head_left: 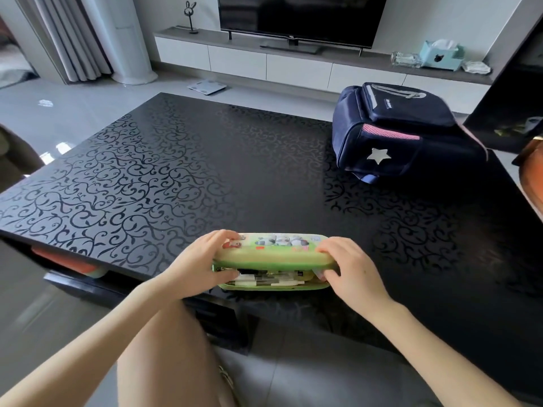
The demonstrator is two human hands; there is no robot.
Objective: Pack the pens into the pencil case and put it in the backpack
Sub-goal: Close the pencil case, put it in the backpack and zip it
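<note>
Both hands held the green pencil case (273, 258) by its ends at the near edge of the black patterned table (176, 177). At one end the left hand (202, 265) had its fingers curled over the lid's top and its thumb tucked at the open seam; at the other, the right hand (349, 268) gripped the same way, fingers over the lid corner and thumb low by the base. Between them the lid sat partly lowered, leaving a gap along the side facing the person, and the pens (264, 279) showed inside it as pale and dark barrels lying lengthwise. No loose pens lay on the table around the hands.

Closing looked like the step in hand. A pen riding high could catch in the seam and keep the lid from seating, or a thumb left in the gap could get nipped. Pressing unevenly might tip the case off the edge beneath the hands. Far beyond the right hand, the navy backpack (405, 130) lay well apart; whether it was unzipped could not be told.
</note>
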